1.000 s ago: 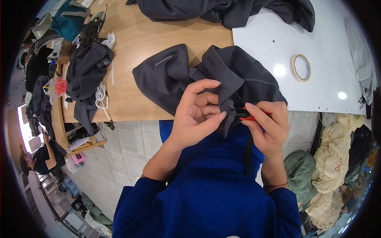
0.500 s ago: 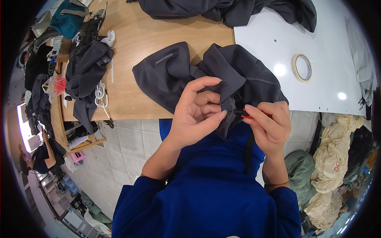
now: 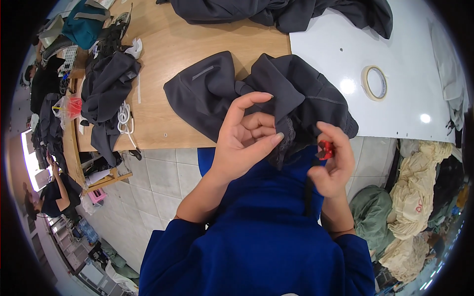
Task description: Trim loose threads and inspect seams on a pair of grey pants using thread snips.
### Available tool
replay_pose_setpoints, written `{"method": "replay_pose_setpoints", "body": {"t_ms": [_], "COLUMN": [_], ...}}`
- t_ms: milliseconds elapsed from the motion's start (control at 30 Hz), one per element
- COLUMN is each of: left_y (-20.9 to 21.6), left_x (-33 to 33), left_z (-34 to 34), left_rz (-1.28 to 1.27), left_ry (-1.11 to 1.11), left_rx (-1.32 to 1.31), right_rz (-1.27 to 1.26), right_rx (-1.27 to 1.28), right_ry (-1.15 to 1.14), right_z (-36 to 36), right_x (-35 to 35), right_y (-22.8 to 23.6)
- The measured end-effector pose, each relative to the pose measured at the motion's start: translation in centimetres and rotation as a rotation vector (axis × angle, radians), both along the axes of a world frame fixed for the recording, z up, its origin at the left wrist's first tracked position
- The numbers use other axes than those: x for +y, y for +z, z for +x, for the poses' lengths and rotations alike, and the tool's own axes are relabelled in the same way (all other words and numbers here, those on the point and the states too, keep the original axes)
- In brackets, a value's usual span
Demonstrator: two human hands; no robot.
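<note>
A dark grey garment [image 3: 323,93] lies bunched at the table's front edge, one end hanging over it. My left hand [image 3: 245,140] holds the hanging edge, where pale seam stitching shows. Its thumb presses near the cloth and the index finger arches above; the other fingers curl, their tips partly behind the fabric. Just right of that edge, my right hand [image 3: 335,165] carries red thread snips [image 3: 326,150] in its palm, apart from the cloth. The thumb and index finger of this hand are spread, and the snips' blades are hard to make out.
More dark cloth [image 3: 227,11] lies along the far side. A tape roll [image 3: 374,83] rests on the white board [image 3: 395,116] at right. At left are another dark garment [image 3: 109,84] and a white cord [image 3: 124,118]. Cream cloth bundles [image 3: 412,197] are on the lower right; a person [image 3: 57,192] is far left.
My right hand has drawn back right and slightly down from the garment edge, its fingers loosening with the snips still in it. My left hand stays almost in place.
</note>
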State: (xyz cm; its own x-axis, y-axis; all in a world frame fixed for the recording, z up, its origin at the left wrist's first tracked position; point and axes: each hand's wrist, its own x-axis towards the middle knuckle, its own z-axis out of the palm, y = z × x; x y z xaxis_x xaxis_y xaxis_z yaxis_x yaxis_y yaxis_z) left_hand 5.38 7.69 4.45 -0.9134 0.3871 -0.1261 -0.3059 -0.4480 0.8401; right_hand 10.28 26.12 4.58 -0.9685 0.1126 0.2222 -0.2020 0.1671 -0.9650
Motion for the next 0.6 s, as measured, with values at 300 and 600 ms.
{"method": "replay_pose_setpoints", "body": {"t_ms": [300,600], "left_y": [-0.5,-0.2], "left_x": [0.5,0.7], "left_z": [0.5,0.1], "left_rz": [0.139,0.124], "left_ry": [0.040,0.088], "left_rx": [-0.277,-0.254], "right_rz": [0.126,0.069], "right_rx": [0.403,-0.014], "right_ry": [0.261,-0.041], "right_z": [-1.1,-0.3], "right_x": [-0.9,-2.1], "right_y": [-0.8,-0.6]}}
